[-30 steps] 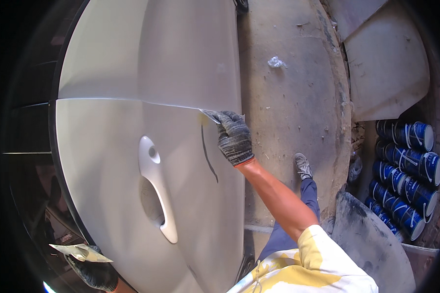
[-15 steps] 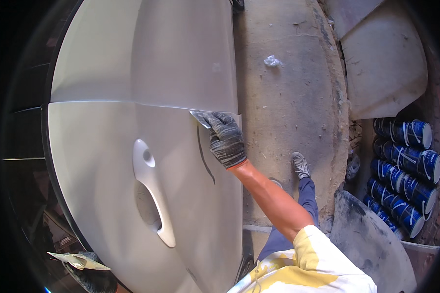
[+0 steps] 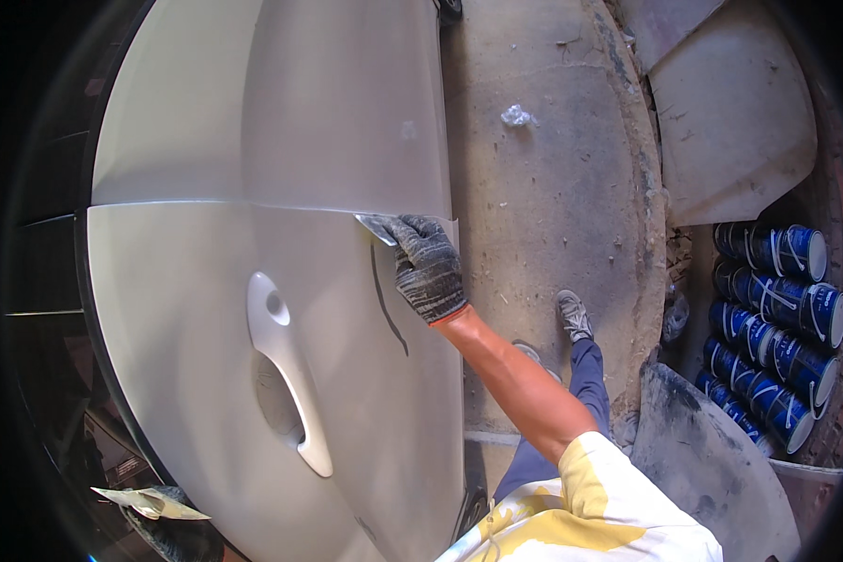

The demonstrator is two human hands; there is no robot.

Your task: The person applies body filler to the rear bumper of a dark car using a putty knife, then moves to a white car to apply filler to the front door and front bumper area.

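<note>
While your grey-knit-gloved right hand (image 3: pixel 428 269) grips a thin silvery blade (image 3: pixel 373 225) at the pale beige car door (image 3: pixel 178 328), by its far seam (image 3: pixel 318 210), seemingly smoothing the surface, your dark-gloved left hand (image 3: pixel 170 540) grips a flat cream-coloured plate (image 3: pixel 150 503), near left; any next stroke calls for light, even pressure.

The car door (image 3: pixel 187 375) looks like painted metal, smooth, with a soft satin shine; its handle (image 3: pixel 273 335) is smooth also, and slightly glossy; the dark window (image 3: pixel 47 375) is glassy and reflecting; the right glove (image 3: pixel 431 267) is of knitted cloth, matt and dusty; the thin blade (image 3: pixel 377 228) in it has a smooth, metallic look; the pale plate (image 3: pixel 150 503) appears stained; the floor (image 3: pixel 534 206) is rough and dusty; the shirt (image 3: pixel 599 534) is matt cloth; the buckets (image 3: pixel 782 332) are glossy; the leaning panel (image 3: pixel 712 459) is dull and scuffed.
</note>
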